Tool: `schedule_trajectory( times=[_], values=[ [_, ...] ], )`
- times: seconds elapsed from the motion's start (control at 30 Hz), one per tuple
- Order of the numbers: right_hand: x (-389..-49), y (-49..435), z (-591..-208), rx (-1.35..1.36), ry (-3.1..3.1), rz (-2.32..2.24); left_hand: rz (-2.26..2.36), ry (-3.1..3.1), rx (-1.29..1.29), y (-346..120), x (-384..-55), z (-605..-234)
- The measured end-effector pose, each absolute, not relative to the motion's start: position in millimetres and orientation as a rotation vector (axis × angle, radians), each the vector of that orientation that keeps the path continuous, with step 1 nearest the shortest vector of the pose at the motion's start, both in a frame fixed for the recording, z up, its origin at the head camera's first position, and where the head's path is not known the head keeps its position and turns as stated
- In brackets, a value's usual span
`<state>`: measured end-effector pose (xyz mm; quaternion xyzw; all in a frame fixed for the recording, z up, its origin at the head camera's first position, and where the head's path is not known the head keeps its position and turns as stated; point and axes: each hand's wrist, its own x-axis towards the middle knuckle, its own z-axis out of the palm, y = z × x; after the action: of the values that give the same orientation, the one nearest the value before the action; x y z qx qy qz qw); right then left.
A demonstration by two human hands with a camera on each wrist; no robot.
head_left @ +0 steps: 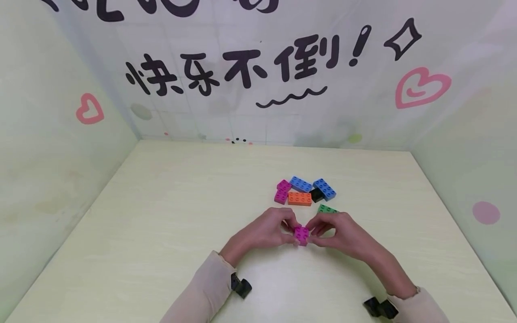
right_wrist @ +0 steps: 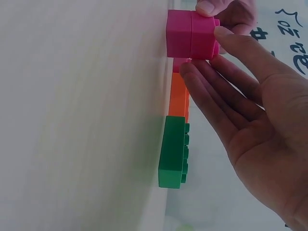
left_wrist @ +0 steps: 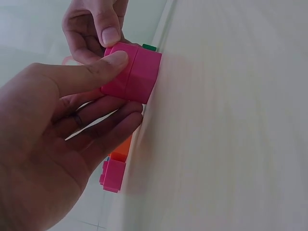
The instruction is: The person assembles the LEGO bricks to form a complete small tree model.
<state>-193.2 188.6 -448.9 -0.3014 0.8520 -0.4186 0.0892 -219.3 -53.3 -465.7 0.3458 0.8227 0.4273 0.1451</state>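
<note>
Two magenta toy building bricks point(head_left: 301, 234) are stacked, one on top of the other, with round studs facing up. My left hand point(head_left: 266, 229) pinches the stack from its left side, the thumb flat across the seam in the left wrist view. From the other side, my right hand point(head_left: 343, 234) grips the upper brick near its studs between thumb and fingers. In the right wrist view a thin seam divides the magenta bricks point(right_wrist: 180, 34), and their base is close over the table. Just beyond my right hand lies a green brick point(right_wrist: 172, 151), partly hidden by it in the head view.
Behind the hands, an orange brick point(head_left: 300, 199), two blue bricks point(head_left: 300, 184), a black brick point(head_left: 317, 194) and more magenta bricks point(head_left: 281, 196) lie close together on the pale table point(head_left: 181, 202). One blue brick overlaps the black one. Printed walls point(head_left: 242, 121) enclose the table's back and sides.
</note>
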Motion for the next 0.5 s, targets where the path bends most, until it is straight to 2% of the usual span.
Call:
schedule_trajectory(
  times=[0.17,0.5],
  values=[
    [-196,195,-447,-0.871,2.53,-1.197,1.26,2.348,0.978,-46,-222,-471],
    [-195,232,-436,-0.854,2.618,-1.057,1.109,2.369,1.069,0,-229,-481]
  ],
)
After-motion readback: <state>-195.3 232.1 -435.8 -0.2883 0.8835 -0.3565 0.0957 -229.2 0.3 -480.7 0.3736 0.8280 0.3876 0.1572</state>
